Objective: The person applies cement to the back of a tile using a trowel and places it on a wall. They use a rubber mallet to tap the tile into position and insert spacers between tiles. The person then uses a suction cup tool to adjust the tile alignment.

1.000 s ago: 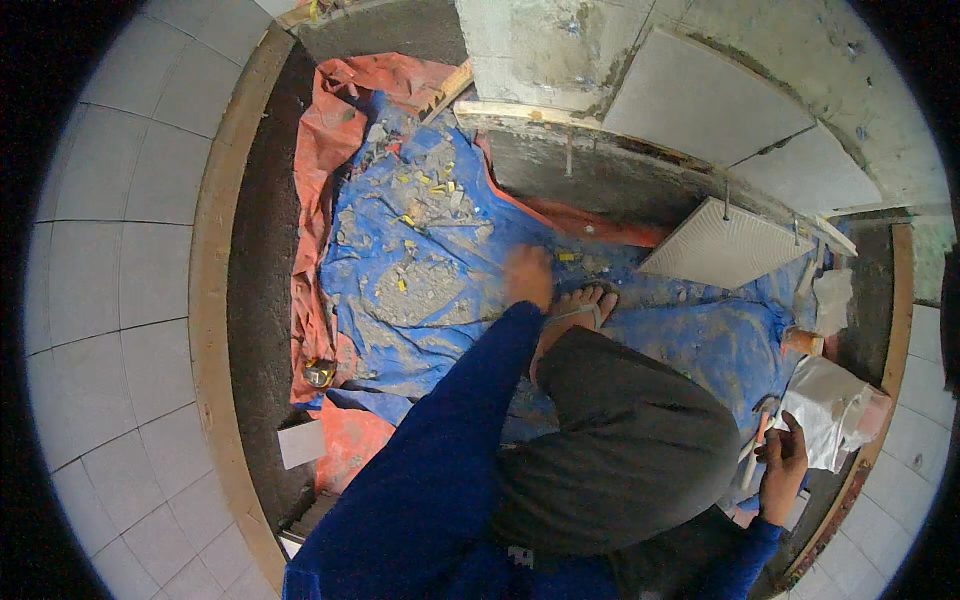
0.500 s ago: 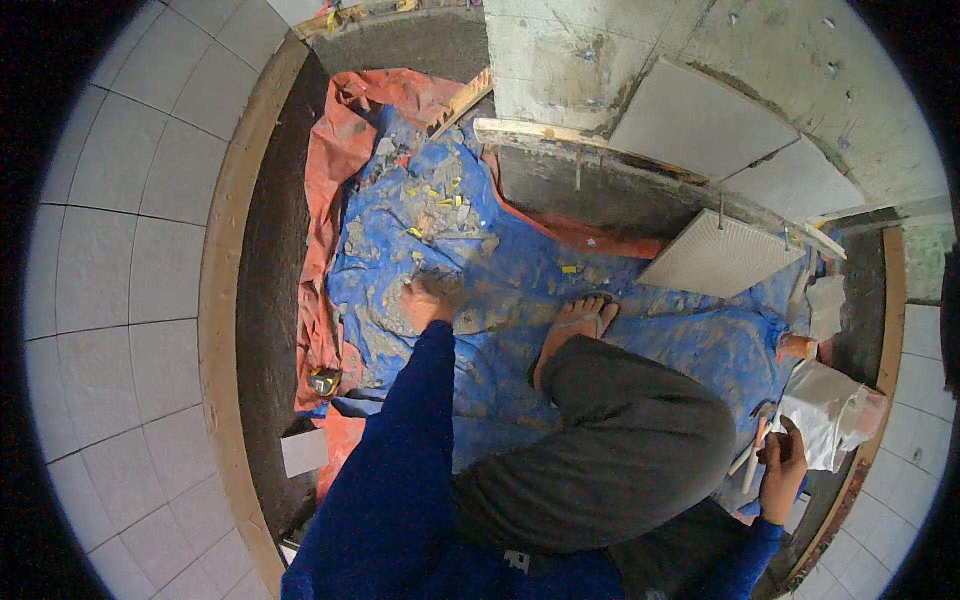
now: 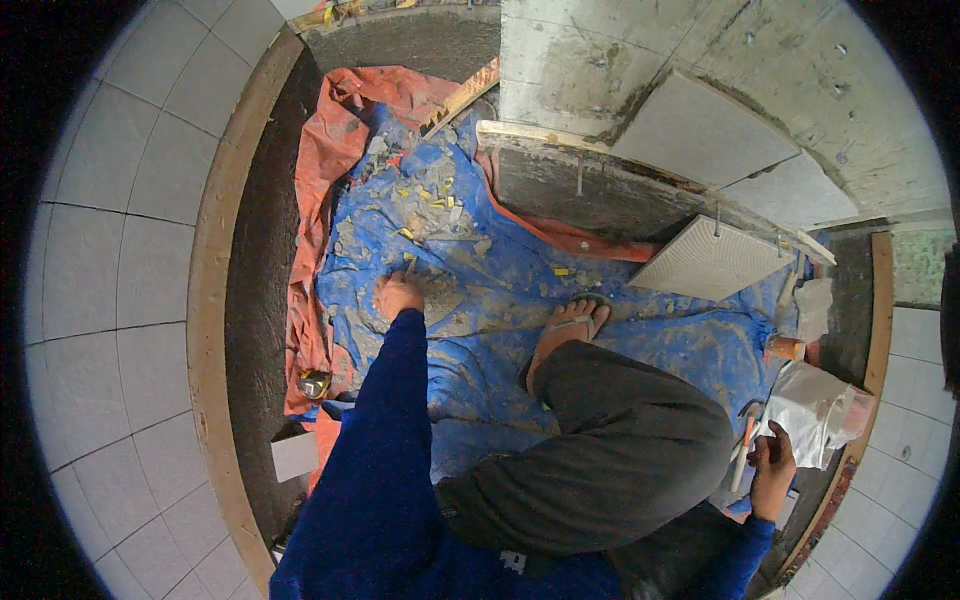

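My left hand (image 3: 398, 296) reaches down to the grey rubble on a crumpled blue tarp (image 3: 470, 355). Its fingers are closed, and a thin sliver of something pokes out beyond them, too small to name. Broken mortar crumbs (image 3: 425, 215) and several small yellow bits lie just past that hand. On the far right, my right hand (image 3: 772, 472) is held with thumb and fingers curled together near a hammer (image 3: 744, 440) and a white plastic bag (image 3: 800, 405). Whatever may be in those fingers does not show clearly.
My sandalled foot (image 3: 570, 328) rests on the tarp. A ribbed-back tile (image 3: 710, 262) leans against the low wall. Orange sheeting (image 3: 308, 240) edges the tarp, with a tape measure (image 3: 314, 384) on it. Wooden boards (image 3: 208, 300) line the left side; a toothed wooden strip (image 3: 465, 95) lies ahead.
My left hand has shifted slightly left over the rubble, fingers still closed. My right hand stays by the bag with its fingers curled. The whole view has moved a little.
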The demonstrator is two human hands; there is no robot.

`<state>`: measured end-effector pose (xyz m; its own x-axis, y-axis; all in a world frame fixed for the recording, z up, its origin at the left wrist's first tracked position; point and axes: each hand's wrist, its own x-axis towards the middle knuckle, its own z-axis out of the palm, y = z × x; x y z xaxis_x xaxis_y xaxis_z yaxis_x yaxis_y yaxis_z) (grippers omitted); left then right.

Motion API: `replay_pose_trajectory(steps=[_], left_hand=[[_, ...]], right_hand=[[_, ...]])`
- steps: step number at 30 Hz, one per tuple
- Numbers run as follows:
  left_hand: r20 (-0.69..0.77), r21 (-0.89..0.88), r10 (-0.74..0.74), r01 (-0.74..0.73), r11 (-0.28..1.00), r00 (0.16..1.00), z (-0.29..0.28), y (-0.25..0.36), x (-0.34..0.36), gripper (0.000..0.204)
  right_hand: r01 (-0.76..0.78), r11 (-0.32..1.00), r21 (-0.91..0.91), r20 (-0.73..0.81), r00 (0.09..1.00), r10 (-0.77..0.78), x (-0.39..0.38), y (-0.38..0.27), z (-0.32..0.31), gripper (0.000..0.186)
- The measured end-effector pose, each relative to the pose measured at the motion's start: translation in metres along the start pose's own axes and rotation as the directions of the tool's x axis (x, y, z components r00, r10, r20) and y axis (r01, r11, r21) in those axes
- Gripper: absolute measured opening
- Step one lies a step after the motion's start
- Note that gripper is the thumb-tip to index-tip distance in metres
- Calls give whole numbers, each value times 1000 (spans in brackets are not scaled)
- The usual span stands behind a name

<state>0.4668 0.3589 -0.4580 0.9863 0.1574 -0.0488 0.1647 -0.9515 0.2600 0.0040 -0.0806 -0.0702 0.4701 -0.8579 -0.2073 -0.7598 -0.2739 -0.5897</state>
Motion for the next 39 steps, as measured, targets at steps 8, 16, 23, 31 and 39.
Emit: replay_pose_trajectory(steps=[8, 16, 23, 31, 39], left_hand=[[550, -809, -63, 550, 208, 833, -47, -8, -8, 24], [240, -950, 693, 19, 310, 680, -269, 138, -85, 18], [-30, -811, 972, -575, 114, 234, -429, 297, -184, 14], [276, -961, 926, 102, 259, 257, -389, 368, -223, 14], [186, -964, 982, 199, 177, 27, -365, 399, -202, 11]], right_hand=[[145, 986, 86, 76, 985, -152, 1, -38, 11, 30], [662, 750, -21, 22, 750, -661, -17, -145, 21, 29], [832, 543, 116, -167, 555, -815, -30, -201, 34, 27], [345, 547, 763, -78, 889, -451, 4, -169, 37, 19], [43, 307, 951, 165, 768, -619, 49, -154, 36, 20]])
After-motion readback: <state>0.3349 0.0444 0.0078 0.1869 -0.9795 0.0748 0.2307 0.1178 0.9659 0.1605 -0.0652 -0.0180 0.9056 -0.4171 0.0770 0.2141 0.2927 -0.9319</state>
